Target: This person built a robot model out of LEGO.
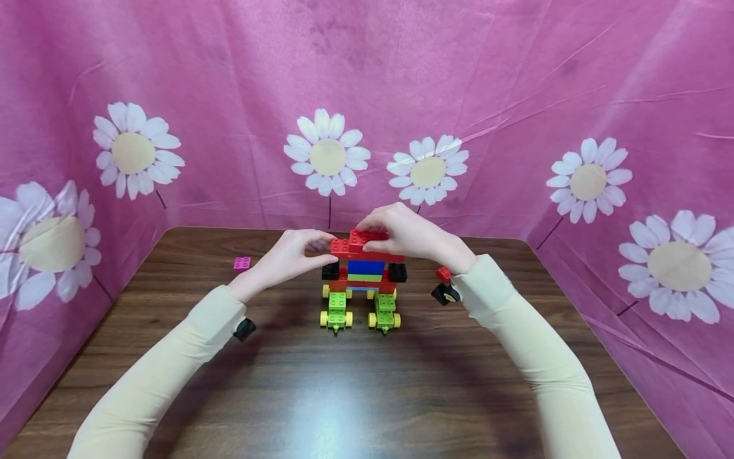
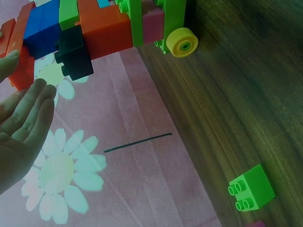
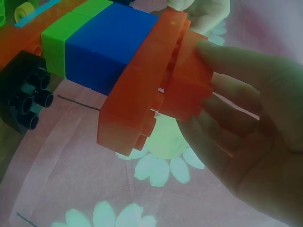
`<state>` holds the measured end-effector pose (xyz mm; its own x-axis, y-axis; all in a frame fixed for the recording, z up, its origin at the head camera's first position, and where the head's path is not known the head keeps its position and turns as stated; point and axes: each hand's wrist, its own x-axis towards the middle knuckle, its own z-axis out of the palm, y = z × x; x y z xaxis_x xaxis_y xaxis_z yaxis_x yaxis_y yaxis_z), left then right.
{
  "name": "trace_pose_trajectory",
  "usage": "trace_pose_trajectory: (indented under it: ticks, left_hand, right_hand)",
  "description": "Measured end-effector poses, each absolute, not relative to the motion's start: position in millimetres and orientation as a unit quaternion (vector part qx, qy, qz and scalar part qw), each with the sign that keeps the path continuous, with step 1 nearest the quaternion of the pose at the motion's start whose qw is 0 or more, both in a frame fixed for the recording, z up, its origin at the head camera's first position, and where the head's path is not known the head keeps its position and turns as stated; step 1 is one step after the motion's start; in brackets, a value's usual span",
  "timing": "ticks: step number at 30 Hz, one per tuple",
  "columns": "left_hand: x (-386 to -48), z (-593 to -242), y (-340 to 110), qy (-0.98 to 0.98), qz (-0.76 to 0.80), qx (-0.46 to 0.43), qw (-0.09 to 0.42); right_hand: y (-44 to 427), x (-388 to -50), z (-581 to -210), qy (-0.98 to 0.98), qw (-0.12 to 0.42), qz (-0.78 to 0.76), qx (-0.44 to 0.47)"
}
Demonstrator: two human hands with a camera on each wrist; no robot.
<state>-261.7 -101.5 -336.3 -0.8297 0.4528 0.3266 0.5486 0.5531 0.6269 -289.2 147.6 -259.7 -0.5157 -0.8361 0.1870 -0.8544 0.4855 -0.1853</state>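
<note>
A built figure of toy building bricks stands upright on two green wheeled bases [image 1: 337, 303] with yellow wheels. Its body has blue bricks [image 1: 366, 268], a lime green layer and a black brick [image 1: 330, 271] on either side. Across the top lies a long red brick [image 3: 135, 90]. My left hand [image 1: 287, 255] pinches the left end of this long brick between thumb and fingers. With thumb and fingers my right hand [image 1: 407, 233] grips a smaller red brick [image 3: 187, 80] on top of it. In the right wrist view a narrow gap shows between the two red bricks.
On the wooden table [image 1: 344, 389], a magenta brick [image 1: 242, 262] lies left of the figure and a small red brick [image 1: 443, 275] lies to the right. A loose green brick [image 2: 253, 188] shows in the left wrist view. Pink flowered cloth [image 1: 367, 64] hangs behind and beside the table.
</note>
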Motion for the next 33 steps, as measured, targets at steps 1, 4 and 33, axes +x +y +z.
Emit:
trace_pose_trajectory:
  ticks: [1, 4, 33]
  left_hand:
    - [-262.0, -336.4, -101.4, -0.879, -0.377, -0.286, 0.064]
    - [-262.3, -336.6, -101.4, -0.878, -0.378, -0.285, 0.063]
    - [-262.7, -333.7, -97.3, -0.874, -0.387, -0.286, 0.065]
  right_hand:
    - [147.4, -289.5, -259.7, -0.861, 0.034, 0.128, 0.492]
    - [147.4, -291.4, -260.4, -0.859, 0.031, 0.131, 0.494]
    - [151.3, -290.3, -267.5, -0.867, 0.016, 0.169, 0.468]
